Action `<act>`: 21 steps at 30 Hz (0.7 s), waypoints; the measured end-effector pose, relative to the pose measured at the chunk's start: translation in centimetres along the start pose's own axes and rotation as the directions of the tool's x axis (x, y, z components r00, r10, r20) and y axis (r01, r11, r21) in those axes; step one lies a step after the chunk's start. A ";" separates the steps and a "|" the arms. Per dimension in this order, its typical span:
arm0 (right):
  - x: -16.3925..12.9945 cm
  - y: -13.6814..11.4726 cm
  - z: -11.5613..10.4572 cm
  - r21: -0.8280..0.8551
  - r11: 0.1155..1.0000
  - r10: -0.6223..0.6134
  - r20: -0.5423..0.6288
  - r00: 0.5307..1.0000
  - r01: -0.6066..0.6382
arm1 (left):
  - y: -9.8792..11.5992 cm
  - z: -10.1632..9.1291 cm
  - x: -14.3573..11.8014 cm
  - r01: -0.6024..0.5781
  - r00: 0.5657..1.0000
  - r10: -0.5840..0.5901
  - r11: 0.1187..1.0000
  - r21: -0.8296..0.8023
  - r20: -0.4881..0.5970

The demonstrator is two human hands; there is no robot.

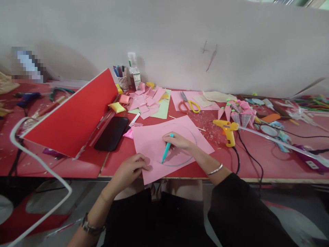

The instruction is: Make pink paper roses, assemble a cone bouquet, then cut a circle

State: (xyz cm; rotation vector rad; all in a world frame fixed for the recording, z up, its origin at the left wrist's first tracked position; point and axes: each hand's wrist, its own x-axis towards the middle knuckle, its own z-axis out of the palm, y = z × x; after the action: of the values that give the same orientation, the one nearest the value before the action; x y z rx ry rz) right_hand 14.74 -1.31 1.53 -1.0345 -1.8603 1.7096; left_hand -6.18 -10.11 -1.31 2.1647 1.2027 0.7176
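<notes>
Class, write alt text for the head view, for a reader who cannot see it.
A right hand draws a circle with a teal pen on pink paper while the left hand presses the sheet down. Around it on the red table lie a glue gun, scissors and a phone.

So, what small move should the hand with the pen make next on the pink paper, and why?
Probably carry the pen on along the curve. The right hand has its tip at the left of a circle drawn on the pink paper, and the left hand presses the sheet flat.
</notes>
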 end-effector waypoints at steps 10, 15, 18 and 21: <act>1.3 0.0 0.0 -0.044 0.999 -0.008 0.043 0.999 0.010 | -0.1 0.2 0.0 -0.042 0.998 0.042 0.999 -0.001 -0.036; 2.2 0.4 0.5 -0.006 0.997 -0.083 -0.094 0.992 0.082 | 0.0 0.1 -0.1 -0.066 0.997 0.067 0.997 0.029 -0.044; 2.8 0.6 0.1 0.012 0.993 -0.107 -0.252 0.962 0.114 | -0.1 0.2 -0.1 -0.082 0.995 0.084 0.996 0.044 -0.058; 2.6 0.7 -0.6 0.017 0.990 -0.125 -0.320 0.939 0.137 | -0.2 0.3 -0.2 -0.083 0.995 0.085 0.995 0.047 -0.058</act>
State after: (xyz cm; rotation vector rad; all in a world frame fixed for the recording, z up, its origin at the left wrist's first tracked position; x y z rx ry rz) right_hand 13.70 1.06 0.45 -1.0728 -1.6439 1.4025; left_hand -6.16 -10.23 -1.65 2.2563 1.1739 0.8036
